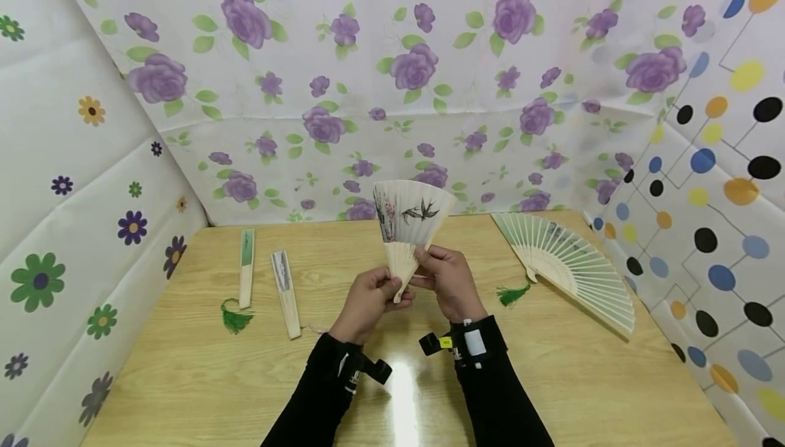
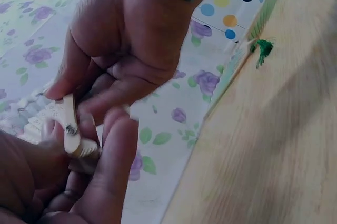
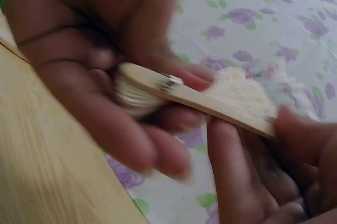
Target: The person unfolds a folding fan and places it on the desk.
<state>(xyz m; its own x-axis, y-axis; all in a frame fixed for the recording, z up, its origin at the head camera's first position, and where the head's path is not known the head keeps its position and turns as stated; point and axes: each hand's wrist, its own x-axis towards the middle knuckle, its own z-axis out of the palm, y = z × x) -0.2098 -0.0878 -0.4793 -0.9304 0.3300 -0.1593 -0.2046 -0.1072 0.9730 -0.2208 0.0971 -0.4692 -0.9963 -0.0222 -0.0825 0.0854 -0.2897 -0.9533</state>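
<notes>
A partly spread white paper folding fan [image 1: 420,212], printed with a dark bird and pink blossoms, is held upright above the table. My left hand [image 1: 366,300] grips its pale base near the pivot, thumb in front. The right hand [image 1: 452,283] pinches the ribs on the fan's right side between thumb and fingers. Close up in the left wrist view, a metal rivet joins the fan's stacked ribs [image 2: 70,121]. The outer rib [image 3: 210,105] runs between both hands in the right wrist view, where the fingers are blurred.
On the wooden table [image 1: 202,379], a folded green fan [image 1: 247,266] with green tassel and a folded grey-printed fan [image 1: 285,294] lie left. A spread green fan [image 1: 576,266] lies right, its green tassel [image 1: 512,294] beside it. Patterned cloths [image 1: 380,127] enclose the back and sides.
</notes>
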